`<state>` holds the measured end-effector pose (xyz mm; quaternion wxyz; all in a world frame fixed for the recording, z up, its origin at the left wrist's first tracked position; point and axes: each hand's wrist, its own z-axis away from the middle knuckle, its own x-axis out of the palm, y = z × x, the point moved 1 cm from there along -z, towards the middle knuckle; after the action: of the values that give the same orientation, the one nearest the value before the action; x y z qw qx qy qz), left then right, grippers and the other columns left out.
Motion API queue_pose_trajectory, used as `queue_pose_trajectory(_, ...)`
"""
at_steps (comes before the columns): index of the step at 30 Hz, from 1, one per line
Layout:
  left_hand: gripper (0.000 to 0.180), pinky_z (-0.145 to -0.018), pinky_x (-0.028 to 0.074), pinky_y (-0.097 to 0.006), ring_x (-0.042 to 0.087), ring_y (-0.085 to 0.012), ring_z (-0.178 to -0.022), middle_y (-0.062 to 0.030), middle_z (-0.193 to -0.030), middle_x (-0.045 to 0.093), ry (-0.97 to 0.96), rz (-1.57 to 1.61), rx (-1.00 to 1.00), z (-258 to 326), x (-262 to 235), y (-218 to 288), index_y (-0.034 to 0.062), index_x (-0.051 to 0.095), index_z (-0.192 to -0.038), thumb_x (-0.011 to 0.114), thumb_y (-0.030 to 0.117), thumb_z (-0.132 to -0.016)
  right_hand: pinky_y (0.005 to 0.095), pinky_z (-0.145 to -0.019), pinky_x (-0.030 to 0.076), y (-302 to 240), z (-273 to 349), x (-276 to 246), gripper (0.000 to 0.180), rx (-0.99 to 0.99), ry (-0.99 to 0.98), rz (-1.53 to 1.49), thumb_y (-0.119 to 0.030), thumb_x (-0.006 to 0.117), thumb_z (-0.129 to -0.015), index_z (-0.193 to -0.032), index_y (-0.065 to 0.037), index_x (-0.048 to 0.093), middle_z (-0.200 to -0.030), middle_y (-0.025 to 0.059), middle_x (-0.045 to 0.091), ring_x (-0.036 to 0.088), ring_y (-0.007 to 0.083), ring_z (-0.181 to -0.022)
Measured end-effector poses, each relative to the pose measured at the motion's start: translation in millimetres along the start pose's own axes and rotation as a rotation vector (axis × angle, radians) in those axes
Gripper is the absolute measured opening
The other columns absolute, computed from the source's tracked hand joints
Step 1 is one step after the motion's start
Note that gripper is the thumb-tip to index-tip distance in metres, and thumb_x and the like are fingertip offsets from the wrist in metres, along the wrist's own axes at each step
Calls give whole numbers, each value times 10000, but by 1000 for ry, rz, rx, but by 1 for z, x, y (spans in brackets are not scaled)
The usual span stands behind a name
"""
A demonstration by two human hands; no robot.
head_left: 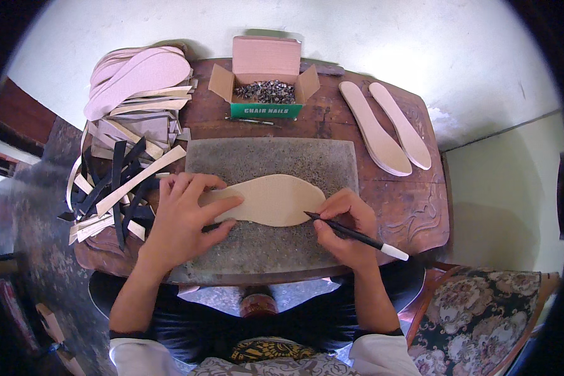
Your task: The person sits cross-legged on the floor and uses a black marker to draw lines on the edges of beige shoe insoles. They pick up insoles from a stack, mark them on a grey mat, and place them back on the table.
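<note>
Shirt (272,366), right hand (349,227), pen (363,238) at insole (272,198)

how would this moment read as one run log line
left hand: on sole | right hand: pen, tip at sole's right end | sole: on grey slab | behind slab: open box

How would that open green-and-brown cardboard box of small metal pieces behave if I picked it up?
The open green-and-brown cardboard box is probably heavy for its size, given the heap of small metal pieces inside. With its brown lid raised, it could spill if tipped. Its thin flaps would likely bend.
</note>
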<state>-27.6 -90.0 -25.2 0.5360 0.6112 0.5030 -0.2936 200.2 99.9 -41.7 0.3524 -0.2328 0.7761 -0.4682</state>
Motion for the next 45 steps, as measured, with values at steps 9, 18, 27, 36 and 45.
queue_pose_trajectory(9,383,-1035,360,-447,546,-293,-1185,-65,-1273,622,-7,82,-25,1,6,-5,208,782,-1121,815,167,-742,281,-693,520,3,-3,6,210,-33,-4,90,24,792,-711,-824,-32,626,-883,110,674,668,170,-799)
queue_pose_trajectory(18,386,-1061,354,-463,537,-310,-1206,-81,-1290,615,11,146,-44,5,8,-8,194,783,-1130,815,155,-747,302,-650,510,7,-5,5,214,-11,-77,77,20,782,-670,-771,-34,601,-820,108,666,663,197,-735)
queue_pose_trajectory(27,394,-1059,357,-461,538,-312,-1206,-77,-1299,616,5,153,-47,6,9,-10,202,785,-1136,823,152,-747,301,-636,512,7,-4,5,206,-35,-121,83,25,766,-689,-787,-22,591,-807,97,634,652,205,-709)
queue_pose_trajectory(36,394,-1063,358,-454,538,-305,-1205,-72,-1296,626,13,167,-48,5,10,-10,205,793,-1135,828,155,-746,296,-627,509,6,-4,6,199,-32,-131,80,23,758,-704,-805,-20,593,-804,82,614,646,193,-700)
queue_pose_trajectory(45,393,-1067,354,-456,530,-308,-1209,-69,-1302,626,5,163,-46,5,9,-10,206,796,-1140,828,162,-751,304,-636,512,6,-4,6,189,-6,-135,85,23,758,-684,-770,-19,594,-803,100,635,658,205,-712)
